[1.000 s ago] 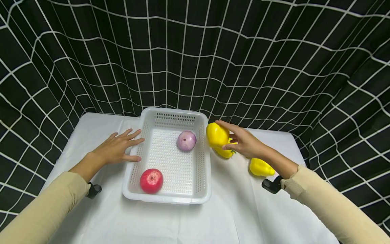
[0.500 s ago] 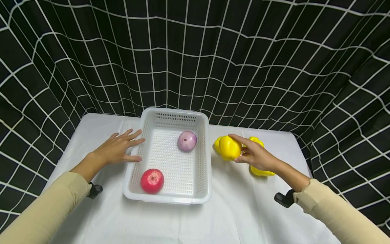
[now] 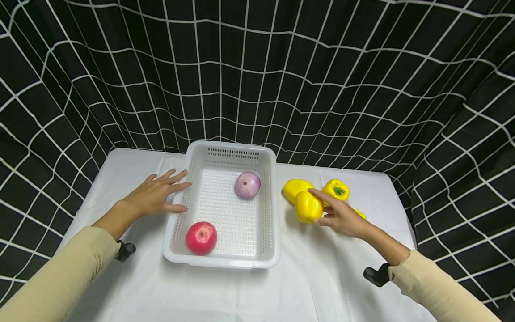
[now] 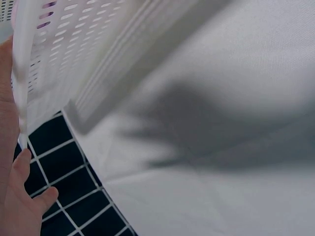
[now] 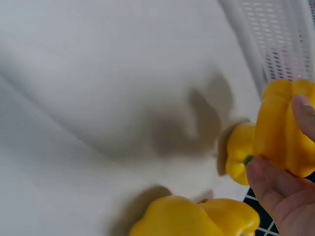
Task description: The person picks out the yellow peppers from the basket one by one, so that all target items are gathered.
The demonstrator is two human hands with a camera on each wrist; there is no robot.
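Note:
My right hand (image 3: 342,218) holds a yellow bell pepper (image 3: 309,207) between thumb and fingers, to the right of the basket. The right wrist view shows this bell pepper (image 5: 280,130) over the cloth, with a shadow on the cloth beside it. Behind it lies a second yellow bell pepper (image 3: 295,188); a third (image 3: 335,188), green stem showing, sits just beyond my fingers. Another yellow piece (image 3: 359,213) is mostly hidden behind my hand. My left hand (image 3: 157,194) has its fingers spread, fingertips at the left rim of the white basket (image 3: 221,263).
Inside the basket, a purple onion (image 3: 247,185) lies at the back right and a red round fruit (image 3: 201,238) at the front left. A white cloth (image 3: 297,286) covers the table. Black curtain (image 3: 257,80) with white grid lines stands behind.
My right hand has drawn the bell pepper away from the basket's right rim, rightward and toward me, uncovering more of the peppers behind. The left hand stays in place.

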